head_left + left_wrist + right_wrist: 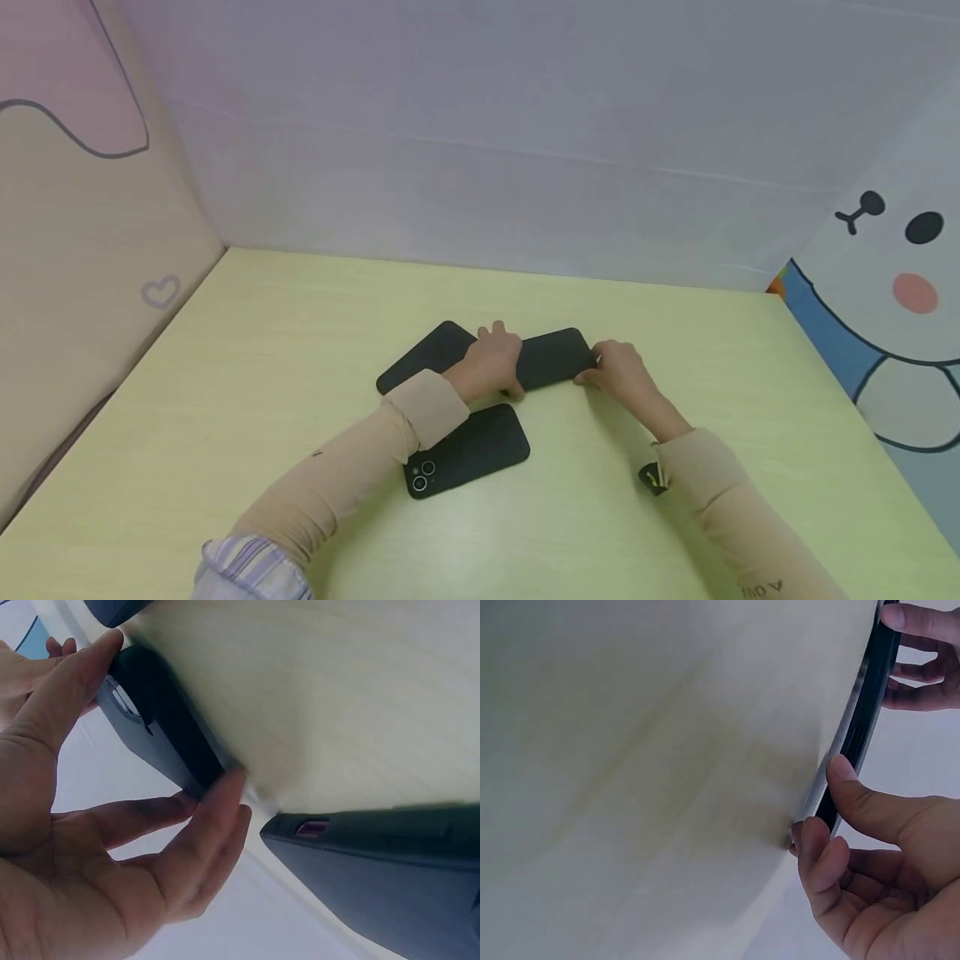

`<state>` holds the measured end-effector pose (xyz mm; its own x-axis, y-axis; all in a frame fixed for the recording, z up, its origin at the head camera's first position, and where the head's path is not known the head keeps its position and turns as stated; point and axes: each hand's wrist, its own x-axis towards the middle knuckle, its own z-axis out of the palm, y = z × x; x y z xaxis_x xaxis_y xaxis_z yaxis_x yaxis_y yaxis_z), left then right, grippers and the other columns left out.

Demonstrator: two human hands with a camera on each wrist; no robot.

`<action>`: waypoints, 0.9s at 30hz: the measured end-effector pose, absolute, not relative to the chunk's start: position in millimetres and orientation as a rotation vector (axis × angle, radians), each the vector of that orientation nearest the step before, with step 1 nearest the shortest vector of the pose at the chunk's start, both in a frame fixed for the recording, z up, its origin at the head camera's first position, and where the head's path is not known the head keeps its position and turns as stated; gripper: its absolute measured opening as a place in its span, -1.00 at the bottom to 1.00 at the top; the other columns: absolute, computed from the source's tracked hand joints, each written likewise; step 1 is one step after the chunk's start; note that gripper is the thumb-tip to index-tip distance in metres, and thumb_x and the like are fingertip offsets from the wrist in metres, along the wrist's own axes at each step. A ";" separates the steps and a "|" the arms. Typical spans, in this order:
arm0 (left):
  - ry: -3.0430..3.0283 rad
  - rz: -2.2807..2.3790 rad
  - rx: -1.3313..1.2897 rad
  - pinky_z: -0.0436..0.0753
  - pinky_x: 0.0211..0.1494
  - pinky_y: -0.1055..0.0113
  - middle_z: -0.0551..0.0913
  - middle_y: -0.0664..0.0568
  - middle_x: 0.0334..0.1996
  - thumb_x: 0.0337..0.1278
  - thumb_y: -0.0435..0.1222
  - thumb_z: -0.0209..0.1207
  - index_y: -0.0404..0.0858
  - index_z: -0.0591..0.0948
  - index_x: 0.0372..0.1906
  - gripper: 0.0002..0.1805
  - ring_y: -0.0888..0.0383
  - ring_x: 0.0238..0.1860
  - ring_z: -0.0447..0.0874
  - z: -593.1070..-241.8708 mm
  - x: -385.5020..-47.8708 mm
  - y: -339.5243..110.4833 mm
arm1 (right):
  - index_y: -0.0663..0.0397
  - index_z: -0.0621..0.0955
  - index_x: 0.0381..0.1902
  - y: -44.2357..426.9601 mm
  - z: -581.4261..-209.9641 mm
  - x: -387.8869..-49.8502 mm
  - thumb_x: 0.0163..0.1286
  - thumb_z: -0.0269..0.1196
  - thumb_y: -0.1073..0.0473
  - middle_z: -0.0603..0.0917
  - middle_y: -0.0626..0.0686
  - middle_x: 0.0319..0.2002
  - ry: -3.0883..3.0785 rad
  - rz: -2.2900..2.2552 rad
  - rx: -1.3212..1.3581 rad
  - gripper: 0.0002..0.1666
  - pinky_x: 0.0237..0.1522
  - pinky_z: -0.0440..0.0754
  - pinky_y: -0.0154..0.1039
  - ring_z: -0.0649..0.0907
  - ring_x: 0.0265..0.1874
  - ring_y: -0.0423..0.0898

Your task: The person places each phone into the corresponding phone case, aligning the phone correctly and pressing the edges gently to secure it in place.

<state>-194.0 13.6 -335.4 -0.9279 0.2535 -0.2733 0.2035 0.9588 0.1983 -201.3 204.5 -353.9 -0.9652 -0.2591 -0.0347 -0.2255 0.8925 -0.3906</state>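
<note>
A black smartphone (557, 358) lies between my two hands at the middle of the table. My left hand (491, 360) holds its left end, thumb on the near edge and fingers at the far edge. At the other end, my right hand (622, 377) pinches the corner between thumb and fingers. In the right wrist view the dark side of this smartphone (866, 705) runs from one hand to the other, close to the tabletop. A second black phone (427, 358) lies left of my left hand, partly behind it. Nearer, a third phone (476, 450) shows its camera lenses, partly under my left forearm.
The pale yellow table (300, 317) meets a light wall hanging (487, 167) at the back. Printed panels stand at the left and right sides. A small black piece with a yellow mark (652, 479) shows beside my right cuff.
</note>
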 end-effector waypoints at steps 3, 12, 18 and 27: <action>2.805 0.192 0.324 0.41 -0.49 0.29 0.36 -0.12 -0.16 -0.39 -0.04 0.47 -0.22 0.56 -0.28 -0.49 -0.01 -0.21 0.24 -336.4 -193.2 14.4 | 0.32 0.55 -0.54 201.8 -353.0 -199.4 0.02 0.40 0.14 0.51 0.09 -0.64 2.961 -0.545 -0.337 -0.68 -0.56 0.28 -0.32 0.36 -0.61 -0.09; 2.793 0.167 0.359 0.41 -0.47 0.29 0.37 -0.12 -0.17 -0.31 -0.03 0.43 -0.23 0.57 -0.25 -0.51 -0.02 -0.19 0.27 -337.4 -192.1 14.2 | 0.33 0.55 -0.48 199.8 -353.3 -197.1 0.07 0.36 0.14 0.58 0.16 -0.54 2.961 -0.474 -0.341 -0.68 -0.54 0.36 -0.26 0.42 -0.58 -0.07; 2.796 0.219 0.406 0.38 -0.42 0.28 0.37 -0.12 -0.19 -0.23 -0.03 0.40 -0.25 0.56 -0.32 -0.56 0.00 -0.23 0.26 -337.3 -187.7 9.4 | 0.34 0.52 -0.44 201.4 -352.3 -197.9 0.06 0.35 0.17 0.58 0.15 -0.52 2.909 -0.480 -0.404 -0.68 -0.50 0.41 -0.22 0.47 -0.55 -0.05; 2.717 0.332 0.394 0.46 -0.07 0.12 0.39 -0.13 -0.04 0.12 0.00 0.14 -0.30 0.43 0.07 -0.45 -0.03 -0.07 0.37 -335.9 -180.7 -11.4 | 0.52 0.41 -0.06 207.1 -343.7 -190.6 0.18 0.27 0.03 0.58 0.27 -0.35 2.807 -0.577 -0.380 -0.37 -0.31 0.52 -0.13 0.56 -0.37 0.08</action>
